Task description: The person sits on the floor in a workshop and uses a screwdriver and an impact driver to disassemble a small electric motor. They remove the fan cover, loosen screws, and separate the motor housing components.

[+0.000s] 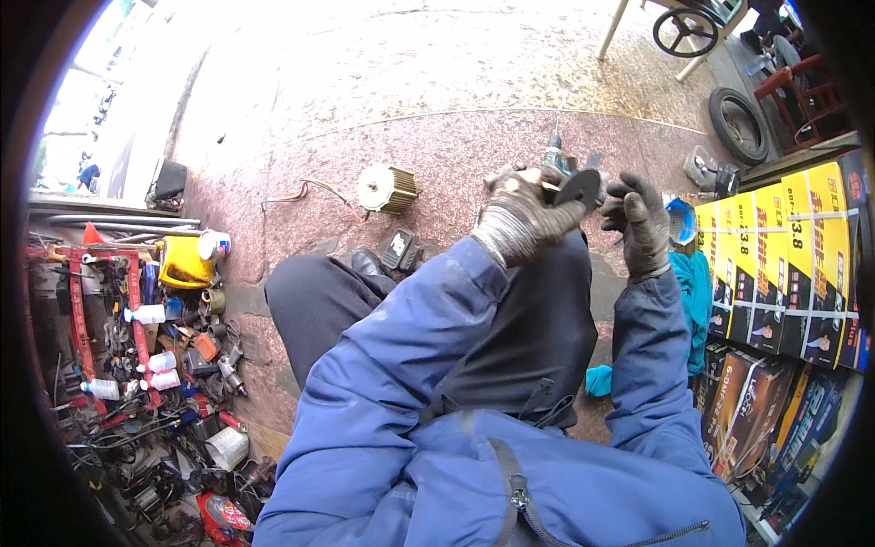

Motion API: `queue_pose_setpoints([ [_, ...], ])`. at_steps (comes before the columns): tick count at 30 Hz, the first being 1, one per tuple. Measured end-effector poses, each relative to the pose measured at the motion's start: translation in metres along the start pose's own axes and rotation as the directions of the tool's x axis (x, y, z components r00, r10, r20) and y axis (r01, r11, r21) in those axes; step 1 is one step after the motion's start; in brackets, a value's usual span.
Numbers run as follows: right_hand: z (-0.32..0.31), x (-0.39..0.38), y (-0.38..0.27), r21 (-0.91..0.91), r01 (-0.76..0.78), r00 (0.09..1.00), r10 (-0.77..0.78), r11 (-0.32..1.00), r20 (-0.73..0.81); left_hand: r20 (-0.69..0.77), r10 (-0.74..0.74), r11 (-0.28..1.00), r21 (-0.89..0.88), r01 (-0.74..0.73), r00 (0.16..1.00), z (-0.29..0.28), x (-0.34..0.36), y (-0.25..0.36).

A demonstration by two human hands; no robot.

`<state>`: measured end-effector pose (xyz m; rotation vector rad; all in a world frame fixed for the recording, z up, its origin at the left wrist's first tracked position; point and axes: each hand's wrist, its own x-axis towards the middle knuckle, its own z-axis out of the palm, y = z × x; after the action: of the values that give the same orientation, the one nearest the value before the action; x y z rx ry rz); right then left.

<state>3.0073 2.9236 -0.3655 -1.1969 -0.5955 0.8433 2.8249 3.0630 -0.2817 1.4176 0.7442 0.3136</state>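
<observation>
Head view: work looks mid-step. Dark disc is up at the left hand, above the reddish floor, beyond the right knee. Done: disc is picked up. Left: it isn't set down yet; whether it's fixed to anything behind, can't tell, gloves hide it. Finned motor sits on the floor, well apart, with no hand on it; its leads trail loose to the left.

Orientation: disc is flat and round, so no real long axis. It's tilted; the visible outline runs longest from lower left to upper right, broad face toward the camera. Teal tool just beyond it, dark end pointing away from the wearer.

Fingers: left ones look closed, pinching the disc near its edge, thumb at the lower side. Right hand is just beside, fingers half-curled and apart; fingertip contact can't be told.
</observation>
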Motion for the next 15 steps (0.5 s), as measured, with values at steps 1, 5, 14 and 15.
queue_pose_setpoints([
  [1,0.016,0.004,-0.020,0.032,0.000,0.998,-0.002,0.999,0.066,0.038,0.017,1.000,0.018,-0.017,0.999,0.004,0.000,0.001],
  [5,0.068,0.012,-0.047,-0.175,0.042,0.984,-0.010,0.984,0.179,0.147,0.048,0.999,0.017,-0.051,0.988,-0.001,0.004,-0.010],
  [14,-0.084,-0.020,0.054,-0.556,-0.572,0.779,0.189,0.603,-0.597,-0.188,-0.150,0.972,-0.209,0.110,0.971,-0.090,-0.006,-0.031],
  [15,-0.109,-0.027,0.079,-0.576,-0.658,0.726,0.204,0.486,-0.657,-0.245,-0.133,0.978,-0.190,0.086,0.960,-0.098,-0.008,-0.030],
])
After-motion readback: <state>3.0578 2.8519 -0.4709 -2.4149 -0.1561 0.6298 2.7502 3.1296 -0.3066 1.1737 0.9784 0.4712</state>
